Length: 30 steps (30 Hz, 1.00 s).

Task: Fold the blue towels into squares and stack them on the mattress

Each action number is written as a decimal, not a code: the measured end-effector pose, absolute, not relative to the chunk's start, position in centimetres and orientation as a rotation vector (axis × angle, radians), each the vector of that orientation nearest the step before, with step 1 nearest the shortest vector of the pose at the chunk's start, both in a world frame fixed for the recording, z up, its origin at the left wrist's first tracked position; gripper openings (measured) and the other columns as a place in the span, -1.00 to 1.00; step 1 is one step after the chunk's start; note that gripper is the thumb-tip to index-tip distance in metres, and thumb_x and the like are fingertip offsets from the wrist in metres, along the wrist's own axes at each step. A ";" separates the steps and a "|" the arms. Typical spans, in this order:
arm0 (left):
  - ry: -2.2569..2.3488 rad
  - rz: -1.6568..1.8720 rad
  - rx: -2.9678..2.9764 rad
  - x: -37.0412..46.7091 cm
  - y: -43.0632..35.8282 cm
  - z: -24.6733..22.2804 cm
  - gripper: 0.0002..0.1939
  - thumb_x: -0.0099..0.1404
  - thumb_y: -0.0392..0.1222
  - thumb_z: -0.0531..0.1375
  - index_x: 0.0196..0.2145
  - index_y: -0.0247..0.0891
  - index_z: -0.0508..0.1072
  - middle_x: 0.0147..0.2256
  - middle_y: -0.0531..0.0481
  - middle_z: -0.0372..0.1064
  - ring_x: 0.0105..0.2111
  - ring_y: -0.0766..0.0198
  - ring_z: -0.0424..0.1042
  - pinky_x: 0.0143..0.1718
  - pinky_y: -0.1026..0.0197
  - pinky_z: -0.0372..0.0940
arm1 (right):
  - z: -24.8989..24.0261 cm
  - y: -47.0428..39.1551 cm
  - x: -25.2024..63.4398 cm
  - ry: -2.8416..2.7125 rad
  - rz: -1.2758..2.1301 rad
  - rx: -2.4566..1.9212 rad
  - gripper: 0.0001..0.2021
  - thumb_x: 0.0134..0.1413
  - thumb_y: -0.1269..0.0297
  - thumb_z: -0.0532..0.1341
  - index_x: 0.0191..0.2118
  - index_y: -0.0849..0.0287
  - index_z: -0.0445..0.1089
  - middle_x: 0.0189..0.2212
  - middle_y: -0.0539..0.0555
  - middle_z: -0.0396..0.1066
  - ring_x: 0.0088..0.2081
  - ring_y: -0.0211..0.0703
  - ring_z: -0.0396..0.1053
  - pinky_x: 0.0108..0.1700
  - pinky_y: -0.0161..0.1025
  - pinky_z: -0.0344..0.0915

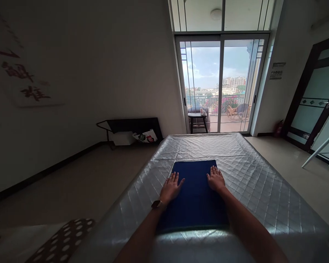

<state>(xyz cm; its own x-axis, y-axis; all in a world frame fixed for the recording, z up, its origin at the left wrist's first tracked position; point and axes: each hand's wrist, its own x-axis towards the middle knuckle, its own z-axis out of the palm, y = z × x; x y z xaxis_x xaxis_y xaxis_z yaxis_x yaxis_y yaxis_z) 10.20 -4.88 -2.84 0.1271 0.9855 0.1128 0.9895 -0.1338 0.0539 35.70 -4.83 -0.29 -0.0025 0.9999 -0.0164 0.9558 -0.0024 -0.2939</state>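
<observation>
Lays the left hand [170,190] palm down on the left part of the blue mat [194,197], and sets the right hand [216,179] opposite, near the far right corner. Holds both in a wide, open grip, fingers extended, with nothing clasped. Seems to spread light pressure across both sides, likely steadying the mat against sliding and smoothing any lift at the edges. Leaves the middle uncovered between the hands. Wears a watch [156,204] on the left wrist, just beside the mat.

Shows the mat lying flat on a silver quilted cover [263,193], stitched in diamonds, creased toward the far end and draped over the sides. Cannot tell bed from tabletop underneath. Looks slightly slick, so probably calls for two-sided contact.

Faces a sliding glass door [201,69] at the far end, with a stool [196,115] beyond the glass. To the left, includes a low dark frame [120,125] by the wall [112,65], with a white box [123,138] and a printed bag [148,137]. To the right, includes a fire extinguisher [279,128] beside a dark-framed door [314,89]. At lower left, reveals dotted brown fabric [63,243].
</observation>
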 end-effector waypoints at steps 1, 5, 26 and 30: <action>-2.067 -0.215 -2.325 9.9 -5.0 -2.9 -0.09 0.40 0.33 -0.38 0.37 -0.45 0.05 0.38 -0.28 -0.09 0.39 0.01 -0.11 0.35 -0.05 -0.09 | -0.3 -4.8 35.7 -2.069 0.327 -2.074 -0.35 0.36 0.12 -0.22 0.43 0.41 -0.15 0.43 0.20 -0.22 0.44 -0.14 -0.32 0.39 -0.12 -0.37; -2.118 -0.278 -2.324 10.3 -5.3 -2.6 -0.08 0.38 0.36 -0.35 0.36 -0.43 0.07 0.39 -0.26 -0.10 0.40 0.01 -0.14 0.36 -0.04 -0.10 | 0.0 -4.8 35.7 -2.093 0.312 -2.105 -0.35 0.37 0.11 -0.23 0.43 0.40 -0.17 0.43 0.21 -0.22 0.44 -0.14 -0.33 0.39 -0.12 -0.36; -1.830 -0.426 -2.512 16.8 -5.8 -0.9 -0.43 0.47 0.13 -0.06 0.29 -0.21 0.22 0.35 -0.20 0.06 0.34 0.00 0.05 0.35 -0.18 -0.10 | 0.6 -9.0 35.8 -2.093 0.269 -2.121 -0.37 0.37 0.14 -0.21 0.42 0.40 -0.13 0.43 0.23 -0.18 0.44 -0.15 -0.30 0.39 -0.10 -0.30; -1.645 -0.392 -2.676 23.1 -7.1 -1.0 -0.31 0.49 0.12 -0.30 0.33 -0.34 0.18 0.36 -0.20 0.05 0.38 0.11 -0.05 0.37 0.02 -0.09 | 0.2 -9.0 36.2 -2.157 0.258 -2.090 -0.38 0.34 0.24 -0.16 0.43 0.39 -0.16 0.43 0.22 -0.20 0.44 -0.15 -0.33 0.39 -0.10 -0.29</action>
<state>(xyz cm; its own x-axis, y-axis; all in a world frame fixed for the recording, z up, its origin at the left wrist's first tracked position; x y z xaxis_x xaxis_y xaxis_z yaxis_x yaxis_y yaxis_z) 23.09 -7.06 -0.98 0.4294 0.8814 0.1971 0.8755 -0.4598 0.1488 36.24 -9.00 0.15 -0.0344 0.9990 -0.0279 0.9774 0.0278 -0.2098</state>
